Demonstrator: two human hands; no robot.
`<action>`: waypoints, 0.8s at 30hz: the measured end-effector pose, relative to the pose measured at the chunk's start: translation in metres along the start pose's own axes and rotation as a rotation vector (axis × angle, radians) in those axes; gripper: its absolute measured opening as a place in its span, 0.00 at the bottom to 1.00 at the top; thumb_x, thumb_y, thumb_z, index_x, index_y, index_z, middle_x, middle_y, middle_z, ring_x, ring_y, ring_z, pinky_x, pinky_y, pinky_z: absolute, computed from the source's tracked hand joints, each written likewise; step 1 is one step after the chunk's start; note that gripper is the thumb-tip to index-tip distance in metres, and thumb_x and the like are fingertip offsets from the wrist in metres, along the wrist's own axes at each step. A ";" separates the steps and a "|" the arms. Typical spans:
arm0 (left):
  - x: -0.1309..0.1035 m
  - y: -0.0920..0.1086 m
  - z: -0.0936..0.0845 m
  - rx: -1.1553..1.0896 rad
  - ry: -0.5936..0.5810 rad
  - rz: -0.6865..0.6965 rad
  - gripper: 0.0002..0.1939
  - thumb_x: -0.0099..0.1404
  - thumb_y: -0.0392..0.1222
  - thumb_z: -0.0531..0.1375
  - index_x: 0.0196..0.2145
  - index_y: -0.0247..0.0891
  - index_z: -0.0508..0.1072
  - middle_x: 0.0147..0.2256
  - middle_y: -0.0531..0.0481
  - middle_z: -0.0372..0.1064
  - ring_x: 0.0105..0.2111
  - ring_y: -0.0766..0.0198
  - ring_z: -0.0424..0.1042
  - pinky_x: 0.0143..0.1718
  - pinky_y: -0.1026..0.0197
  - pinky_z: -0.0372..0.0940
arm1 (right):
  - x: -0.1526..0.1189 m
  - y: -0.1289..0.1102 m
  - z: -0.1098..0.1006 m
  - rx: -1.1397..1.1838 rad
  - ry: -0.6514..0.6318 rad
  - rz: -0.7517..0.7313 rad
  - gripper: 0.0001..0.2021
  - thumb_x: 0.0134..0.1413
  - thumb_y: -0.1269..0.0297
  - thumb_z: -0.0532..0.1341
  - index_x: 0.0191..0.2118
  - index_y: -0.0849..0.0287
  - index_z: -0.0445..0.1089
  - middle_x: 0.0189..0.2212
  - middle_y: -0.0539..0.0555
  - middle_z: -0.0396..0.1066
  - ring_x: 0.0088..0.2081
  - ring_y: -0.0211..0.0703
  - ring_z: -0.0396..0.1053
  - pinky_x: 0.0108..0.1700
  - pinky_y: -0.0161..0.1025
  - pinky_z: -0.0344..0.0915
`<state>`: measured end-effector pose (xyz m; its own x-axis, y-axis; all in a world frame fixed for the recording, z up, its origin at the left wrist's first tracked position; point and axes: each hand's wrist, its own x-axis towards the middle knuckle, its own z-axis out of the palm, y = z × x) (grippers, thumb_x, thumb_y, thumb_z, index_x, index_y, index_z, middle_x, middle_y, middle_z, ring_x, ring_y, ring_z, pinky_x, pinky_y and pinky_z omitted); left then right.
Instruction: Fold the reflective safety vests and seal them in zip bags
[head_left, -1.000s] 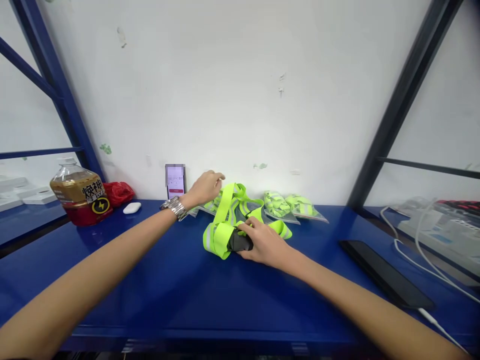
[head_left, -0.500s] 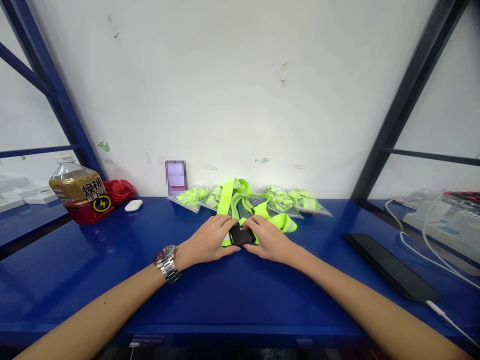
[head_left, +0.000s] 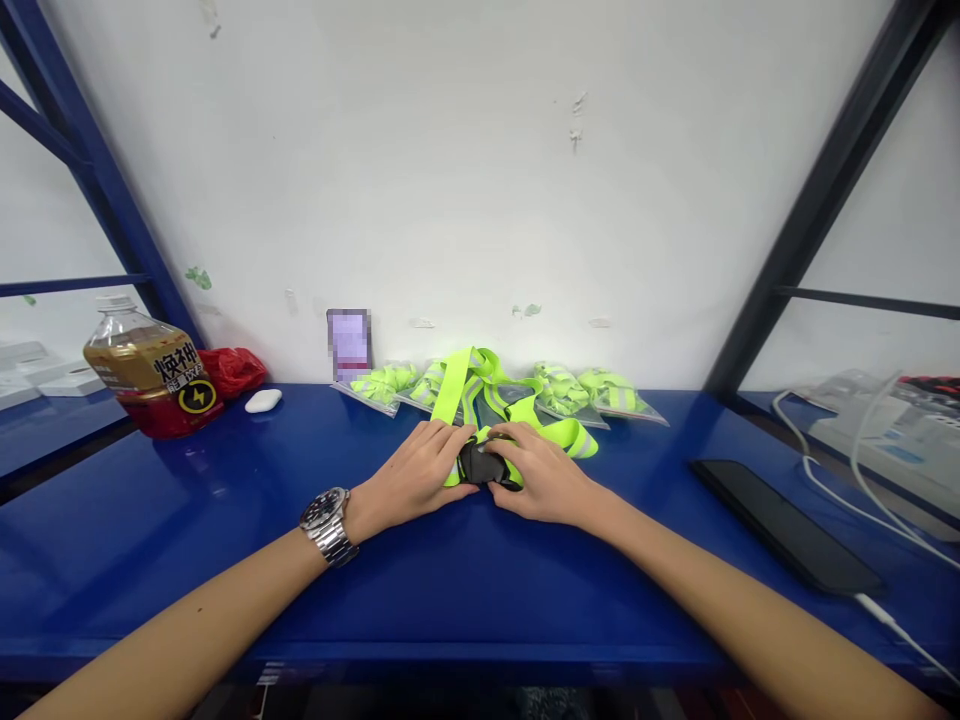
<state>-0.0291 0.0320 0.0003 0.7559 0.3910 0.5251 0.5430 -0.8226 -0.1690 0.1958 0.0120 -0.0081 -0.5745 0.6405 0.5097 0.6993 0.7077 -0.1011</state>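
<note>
Both my hands meet at a black plastic buckle [head_left: 484, 463] in the middle of the blue table. My left hand [head_left: 427, 462] pinches its left end between thumb and fingers, and my right hand [head_left: 536, 470] grips the right end the same way. The buckle's two halves look joined, though fingertips cover its ends. From it runs a neon yellow-green strap [head_left: 452, 385] with silver reflective stripes, looped loosely behind my hands. One loop of it lies flat to the right of my right hand.
Clear bags of folded yellow-green straps [head_left: 619, 392] lie along the wall. On the left stand a drink bottle [head_left: 154, 370], a red plastic bag [head_left: 234, 370] and a white case [head_left: 263, 401]. A phone [head_left: 350, 343] leans on the wall; another phone [head_left: 784, 522] with a cable [head_left: 892, 622] lies right.
The view has shifted slightly. Both hands keep their hold on the buckle, and my right fingers have eased a little, showing more of its top. The strap lies much as before.
</note>
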 end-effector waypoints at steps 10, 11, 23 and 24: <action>0.005 0.007 -0.007 0.107 0.001 0.107 0.29 0.68 0.50 0.54 0.60 0.31 0.54 0.47 0.36 0.67 0.45 0.48 0.66 0.47 0.46 0.63 | 0.004 -0.016 -0.006 -0.211 -0.124 0.101 0.11 0.50 0.64 0.59 0.40 0.61 0.70 0.41 0.60 0.67 0.43 0.52 0.65 0.40 0.46 0.66; 0.005 0.007 -0.007 0.112 -0.001 0.111 0.29 0.68 0.49 0.54 0.61 0.31 0.54 0.47 0.36 0.67 0.46 0.48 0.66 0.47 0.46 0.63 | 0.004 -0.016 -0.007 -0.214 -0.121 0.099 0.10 0.51 0.64 0.59 0.40 0.60 0.70 0.41 0.60 0.67 0.43 0.52 0.64 0.39 0.45 0.66; 0.003 0.004 -0.008 0.077 -0.010 0.089 0.30 0.68 0.47 0.55 0.62 0.34 0.52 0.49 0.36 0.66 0.47 0.49 0.66 0.48 0.47 0.62 | 0.005 -0.008 -0.012 -0.210 -0.103 0.071 0.10 0.49 0.63 0.59 0.37 0.59 0.73 0.40 0.57 0.68 0.39 0.48 0.66 0.34 0.41 0.60; 0.003 0.003 -0.008 0.070 0.005 0.075 0.30 0.68 0.48 0.55 0.62 0.34 0.51 0.49 0.37 0.66 0.46 0.49 0.66 0.47 0.47 0.63 | 0.005 -0.007 -0.013 -0.205 -0.101 0.075 0.10 0.49 0.63 0.59 0.38 0.59 0.73 0.40 0.57 0.68 0.39 0.47 0.67 0.33 0.40 0.60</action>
<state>-0.0283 0.0275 0.0079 0.7938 0.3268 0.5129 0.5090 -0.8186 -0.2662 0.1940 0.0064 0.0059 -0.5503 0.7228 0.4181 0.8074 0.5883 0.0455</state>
